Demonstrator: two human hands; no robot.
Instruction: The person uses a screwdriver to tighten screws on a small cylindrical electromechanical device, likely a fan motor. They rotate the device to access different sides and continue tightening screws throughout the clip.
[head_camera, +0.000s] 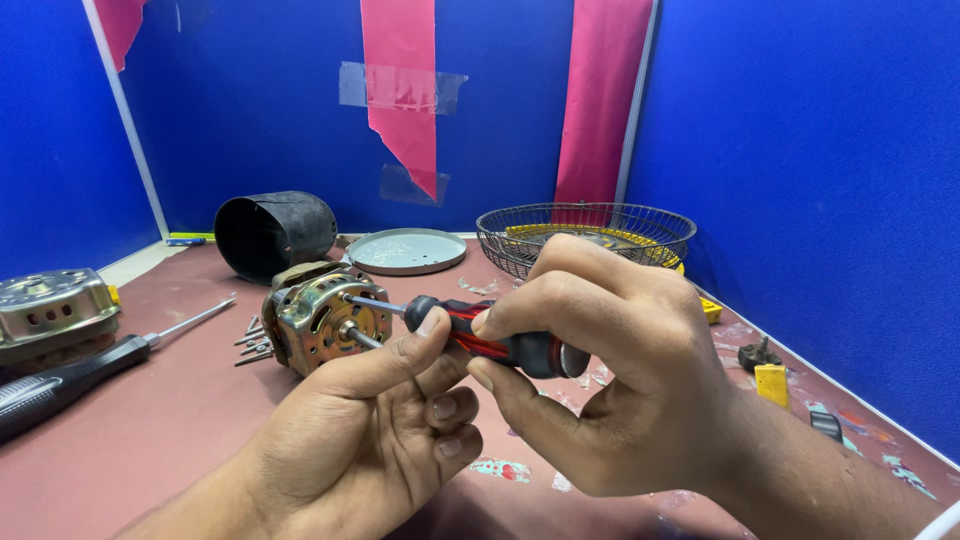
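While both the left hand (385, 425) and right hand (600, 370) grip the screwdriver (480, 335), its tip seemingly touches the motor (320, 318).

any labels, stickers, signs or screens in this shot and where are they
No screens, signs or packages.
Sticker scraps: on the maroon table below the hands, torn, pale with red and teal.
Tape patches: on the blue wall across a pink strip, clear rectangles.
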